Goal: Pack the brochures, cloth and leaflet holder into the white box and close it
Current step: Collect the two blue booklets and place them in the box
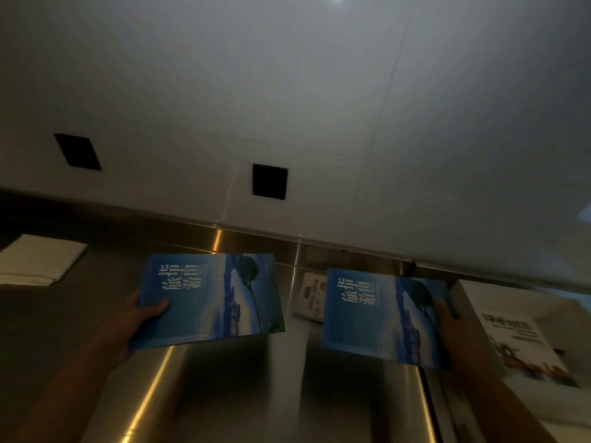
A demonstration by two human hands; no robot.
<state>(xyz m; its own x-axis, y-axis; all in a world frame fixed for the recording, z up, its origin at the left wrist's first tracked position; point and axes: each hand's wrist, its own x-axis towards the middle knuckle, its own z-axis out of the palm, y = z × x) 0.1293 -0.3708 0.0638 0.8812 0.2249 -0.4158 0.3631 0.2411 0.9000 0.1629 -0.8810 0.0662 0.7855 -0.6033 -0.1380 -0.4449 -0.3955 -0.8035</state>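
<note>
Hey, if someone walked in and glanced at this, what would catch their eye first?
Held above the steel counter, a matching blue pair: the left brochure in the left hand, the right brochure in the right hand. Then the folded white cloth far left and the white box at right.

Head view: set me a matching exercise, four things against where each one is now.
Things:
1 left brochure
2 right brochure
3 folded cloth
4 white box

Places:
A lying on the counter, far left
B held by the right hand
C at the far right of the view
D held by the left hand

Pairs: 1-D, 2-B, 3-A, 4-C
</note>
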